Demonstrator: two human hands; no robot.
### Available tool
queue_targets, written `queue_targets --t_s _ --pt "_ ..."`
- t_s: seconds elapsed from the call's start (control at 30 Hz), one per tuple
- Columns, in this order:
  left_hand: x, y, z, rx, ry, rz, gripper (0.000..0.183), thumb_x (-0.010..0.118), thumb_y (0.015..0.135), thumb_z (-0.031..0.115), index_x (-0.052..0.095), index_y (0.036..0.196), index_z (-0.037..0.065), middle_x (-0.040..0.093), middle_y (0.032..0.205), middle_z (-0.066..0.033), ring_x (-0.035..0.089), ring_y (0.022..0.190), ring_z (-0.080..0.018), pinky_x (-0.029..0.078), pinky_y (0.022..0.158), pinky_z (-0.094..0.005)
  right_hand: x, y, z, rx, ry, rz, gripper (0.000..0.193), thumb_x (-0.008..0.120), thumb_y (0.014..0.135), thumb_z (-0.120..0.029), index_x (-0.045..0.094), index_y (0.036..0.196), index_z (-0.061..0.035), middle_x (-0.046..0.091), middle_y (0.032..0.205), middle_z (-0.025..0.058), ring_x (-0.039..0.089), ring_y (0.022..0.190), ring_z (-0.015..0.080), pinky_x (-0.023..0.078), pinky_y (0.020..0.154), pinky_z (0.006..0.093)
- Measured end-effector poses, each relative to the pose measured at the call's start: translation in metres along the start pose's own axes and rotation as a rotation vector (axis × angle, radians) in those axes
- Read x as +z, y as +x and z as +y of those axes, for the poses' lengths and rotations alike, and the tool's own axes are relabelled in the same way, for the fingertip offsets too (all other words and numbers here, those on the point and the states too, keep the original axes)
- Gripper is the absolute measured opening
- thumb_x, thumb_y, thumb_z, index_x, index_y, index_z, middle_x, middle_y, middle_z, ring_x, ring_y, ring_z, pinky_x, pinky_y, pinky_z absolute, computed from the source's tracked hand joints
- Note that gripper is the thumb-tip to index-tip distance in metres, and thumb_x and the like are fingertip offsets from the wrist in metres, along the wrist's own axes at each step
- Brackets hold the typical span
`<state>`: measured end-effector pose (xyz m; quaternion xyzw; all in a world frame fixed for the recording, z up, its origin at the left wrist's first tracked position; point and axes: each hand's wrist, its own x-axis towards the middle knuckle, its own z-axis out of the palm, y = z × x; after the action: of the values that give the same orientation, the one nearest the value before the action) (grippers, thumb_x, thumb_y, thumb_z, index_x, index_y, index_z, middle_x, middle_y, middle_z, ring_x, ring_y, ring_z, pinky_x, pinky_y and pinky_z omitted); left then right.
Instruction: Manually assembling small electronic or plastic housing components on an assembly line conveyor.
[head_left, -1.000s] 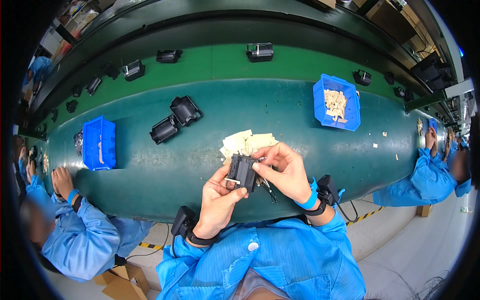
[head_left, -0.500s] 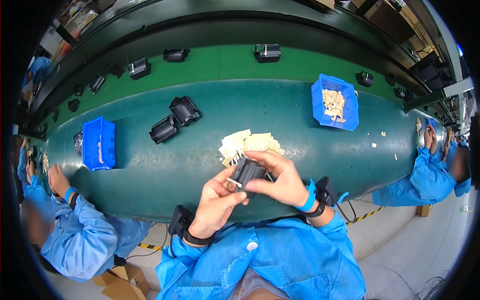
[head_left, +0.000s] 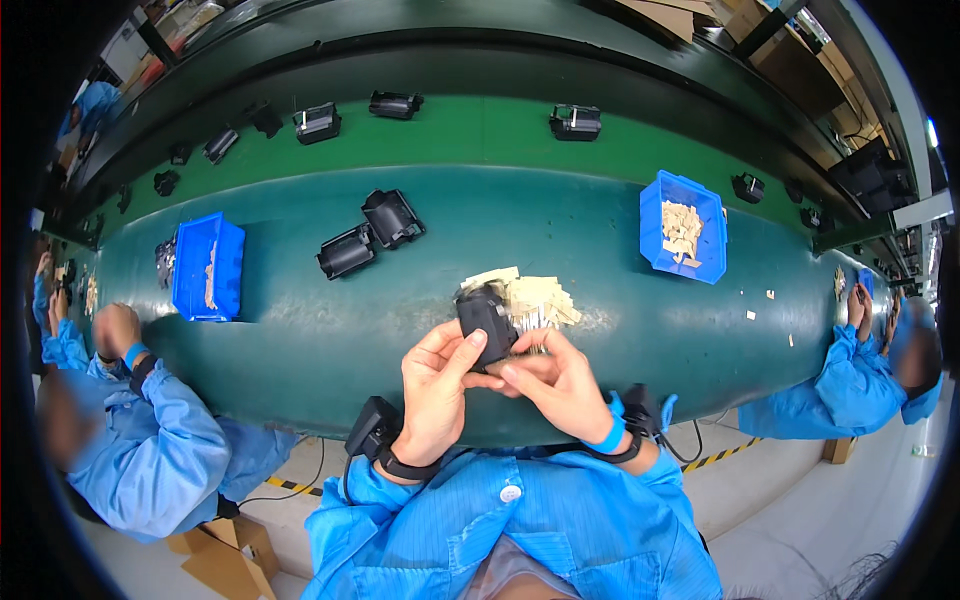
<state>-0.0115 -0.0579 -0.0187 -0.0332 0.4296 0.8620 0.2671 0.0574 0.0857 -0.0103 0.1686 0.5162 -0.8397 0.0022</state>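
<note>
My left hand (head_left: 436,385) is closed round a small black plastic housing (head_left: 486,325), thumb pressed on its near face, holding it tilted above the bench. Close to the housing's lower right edge, my right hand (head_left: 558,384) has its thumb and fingertips pinched together. What those fingertips hold, if anything, is too small to make out. Just beyond the housing lies a loose pile of cream-coloured strips (head_left: 540,297), with some thin pale silvery pieces at its near side.
Two more black housings (head_left: 393,218) lie beyond the pile to the left. Blue bins stand at left (head_left: 230,275) and right (head_left: 710,262), the right one holding cream pieces. Black parts (head_left: 575,122) line a green belt (head_left: 480,125) at the back. Co-workers sit on both sides.
The housing has turned in my left hand, a smoother black side now facing up. My right hand has moved from its upper right side to its lower edge. The view has shifted slightly.
</note>
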Motion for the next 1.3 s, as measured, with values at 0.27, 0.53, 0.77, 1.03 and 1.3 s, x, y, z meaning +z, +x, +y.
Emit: queue_targets --t_s 0.27,0.53,0.77,1.03,1.3 --pt "0.011 -0.011 0.007 -0.054 0.150 -0.047 0.023 0.056 0.091 0.002 0.058 0.112 -0.005 0.064 0.101 -0.0116 0.065 0.087 -0.0155 0.061 0.070 -0.0324 0.009 0.010 -0.044 -0.960 -1.268 0.227 0.024 0.076 0.066 -0.005 0.071 0.090 -0.0036 0.065 0.084 0.0056 0.059 0.077 0.0242 0.047 0.070 0.0337" --pt "0.010 -0.012 0.009 -0.060 0.160 -0.049 0.022 0.054 0.090 0.000 0.058 0.110 -0.007 0.064 0.101 -0.0139 0.064 0.090 -0.0174 0.061 0.071 -0.0348 0.003 0.008 -0.026 -1.187 -1.408 0.107 0.028 0.066 0.066 -0.012 0.072 0.093 -0.0081 0.063 0.087 0.0015 0.058 0.081 0.0198 0.044 0.078 0.0351" --pt "0.004 -0.013 0.009 -0.160 0.028 -0.113 0.023 0.056 0.089 -0.002 0.059 0.112 -0.007 0.063 0.104 -0.0130 0.063 0.094 -0.0170 0.060 0.077 -0.0356 0.002 -0.002 -0.036 -1.126 -1.533 0.108 0.025 0.069 0.069 -0.019 0.073 0.094 -0.0172 0.063 0.090 -0.0028 0.057 0.089 0.0182 0.038 0.088 0.0368" --pt "0.008 -0.016 0.000 0.130 0.303 -0.077 0.018 0.058 0.087 -0.007 0.062 0.104 -0.008 0.060 0.099 -0.0110 0.063 0.085 -0.0155 0.060 0.077 -0.0345 0.004 0.011 -0.033 -0.943 -1.309 0.078 0.020 0.076 0.066 -0.012 0.068 0.085 -0.0100 0.061 0.082 -0.0005 0.056 0.082 0.0185 0.032 0.079 0.0356" --pt "0.006 -0.017 -0.003 0.255 0.461 -0.024 0.019 0.059 0.086 -0.006 0.062 0.104 -0.009 0.060 0.096 -0.0101 0.063 0.082 -0.0137 0.060 0.073 -0.0280 0.010 0.009 -0.017 -1.130 -1.506 0.195 0.022 0.070 0.065 -0.013 0.067 0.087 -0.0107 0.061 0.084 -0.0011 0.057 0.081 0.0149 0.030 0.080 0.0340"
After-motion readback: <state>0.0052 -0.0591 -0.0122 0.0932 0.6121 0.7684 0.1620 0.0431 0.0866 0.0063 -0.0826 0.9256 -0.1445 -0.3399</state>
